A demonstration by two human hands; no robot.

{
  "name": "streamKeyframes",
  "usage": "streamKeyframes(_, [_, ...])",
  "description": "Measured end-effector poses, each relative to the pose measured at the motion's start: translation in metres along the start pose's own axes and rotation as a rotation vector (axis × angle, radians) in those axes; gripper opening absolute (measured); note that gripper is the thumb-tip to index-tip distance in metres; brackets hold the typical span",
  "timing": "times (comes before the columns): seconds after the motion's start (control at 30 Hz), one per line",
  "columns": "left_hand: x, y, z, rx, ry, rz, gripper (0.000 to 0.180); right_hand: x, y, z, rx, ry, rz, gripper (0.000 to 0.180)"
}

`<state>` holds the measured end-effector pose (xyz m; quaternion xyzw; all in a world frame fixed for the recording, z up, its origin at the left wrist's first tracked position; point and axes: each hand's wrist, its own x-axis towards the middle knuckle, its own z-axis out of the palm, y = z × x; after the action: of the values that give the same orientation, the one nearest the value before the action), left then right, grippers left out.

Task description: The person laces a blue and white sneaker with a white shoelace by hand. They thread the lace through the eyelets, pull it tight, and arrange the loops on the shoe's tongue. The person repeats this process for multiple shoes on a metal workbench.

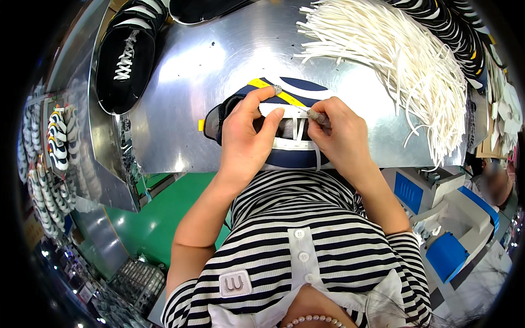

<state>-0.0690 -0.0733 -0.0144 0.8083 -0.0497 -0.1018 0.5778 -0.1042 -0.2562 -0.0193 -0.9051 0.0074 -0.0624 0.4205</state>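
A navy, white and yellow shoe upper point(296, 159) lies on its side before me at the metal table's near edge. My left hand point(245, 133) is closed on its white eyelet band, index finger outside and thumb along the opening. My right hand point(340, 129) is pinched at the other end of that band, at a white shoelace point(300, 129) that crosses the opening. The pinched lace end is mostly hidden by the fingers. Grey wrapping covers fingertips on both hands. A yellow tab point(201, 125) sticks out at the upper's left end.
A thick heap of white laces point(377, 49) covers the table's far right. Black shoe uppers point(126, 68), the front one laced in white, stand at the far left; more uppers point(437, 33) are stacked behind the heap. A grey and blue machine point(445, 218) stands right of me.
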Motion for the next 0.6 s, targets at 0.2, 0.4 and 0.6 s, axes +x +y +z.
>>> streamKeyframes(0.2, [0.002, 0.010, -0.003, -0.005, -0.007, -0.080, 0.034, -0.004, 0.007, -0.011, 0.153, -0.053, 0.038, 0.013])
streamKeyframes(0.4, [-0.028, 0.038, -0.022, 0.693, -0.074, 0.438, 0.046, 0.003, 0.016, -0.005, 0.489, 0.158, 0.171, 0.011])
streamKeyframes(0.6, [-0.017, 0.031, 0.002, 0.729, -0.186, 0.394, 0.024, -0.009, -0.002, -0.020, 0.326, 0.168, 0.059, 0.020])
